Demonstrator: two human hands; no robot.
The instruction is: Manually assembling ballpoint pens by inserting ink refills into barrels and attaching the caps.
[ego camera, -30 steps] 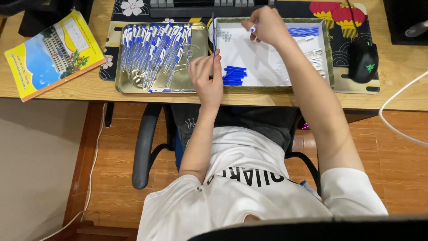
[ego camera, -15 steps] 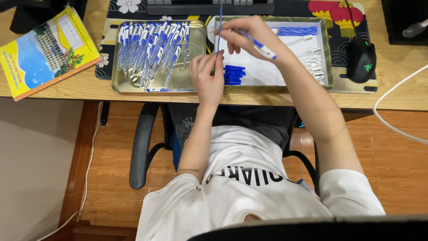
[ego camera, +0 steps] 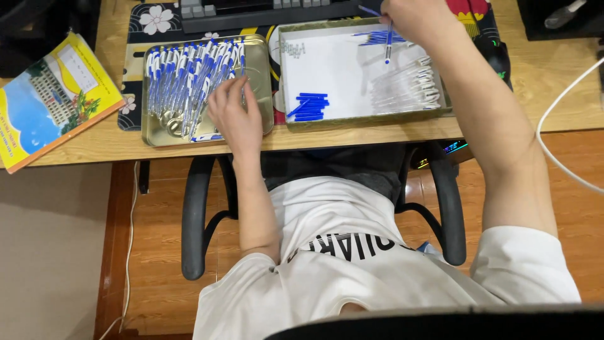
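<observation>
Nearest the camera is the person's white shirt (ego camera: 352, 252) and the black chair armrests (ego camera: 195, 214) on either side, above a wooden floor. Past these runs the near edge of the wooden desk (ego camera: 94, 148). The left hand (ego camera: 234, 116) rests at the near right corner of a metal tray (ego camera: 258, 69), its fingers loosely spread and lying on the heap of blue-and-white pens (ego camera: 185, 79) that fills the tray; it grips nothing that can be made out. Just to the right sits a second tray (ego camera: 365, 119) lined in white, with a small pile of blue caps (ego camera: 308, 107) at its near left, a bunch of clear pen barrels (ego camera: 406, 88) at its right and thin blue refills (ego camera: 374, 38) at its far side. The right hand (ego camera: 412, 19) hovers over that far side, fingers pinched narrowly on one blue pen part (ego camera: 389, 44) that hangs point down above the refills. On the far left lies a yellow and blue booklet (ego camera: 47, 101); beyond the trays are a keyboard (ego camera: 264, 9) and, at right, a black mouse (ego camera: 497, 56) and a white cable (ego camera: 560, 113).
</observation>
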